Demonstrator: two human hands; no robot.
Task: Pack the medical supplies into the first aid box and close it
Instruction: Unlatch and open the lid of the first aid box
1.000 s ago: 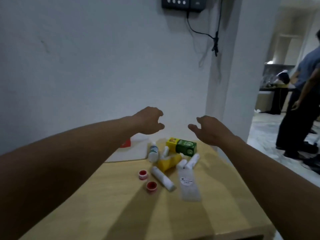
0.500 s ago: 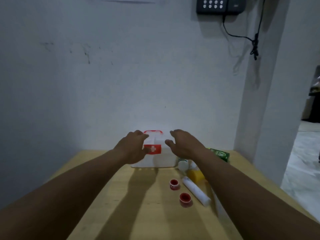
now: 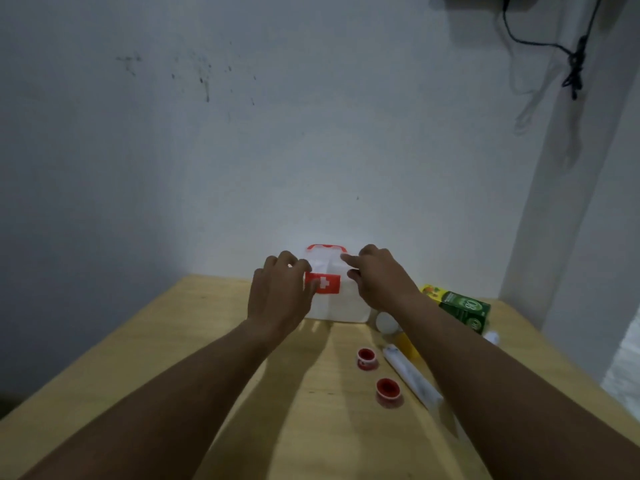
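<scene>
A closed white first aid box (image 3: 337, 306) with a red cross label and red handle stands at the table's far edge against the wall. My left hand (image 3: 278, 294) rests on its left side, thumb by the red label. My right hand (image 3: 375, 277) lies over its right top, fingers spread. To the right lie a green carton (image 3: 465, 310), a yellow carton (image 3: 431, 291), a white bottle (image 3: 386, 322), a white roll (image 3: 412, 377) and two red tape rolls (image 3: 367, 358) (image 3: 388, 391). My right forearm hides other supplies.
The wooden table (image 3: 194, 341) meets a white wall behind the box. A wall corner and a dangling black cable (image 3: 575, 69) rise at the right. The table's right edge drops off beside the cartons.
The view swung left and down from the supplies to the box. Both hands came forward from the air and settled onto the box's sides.
</scene>
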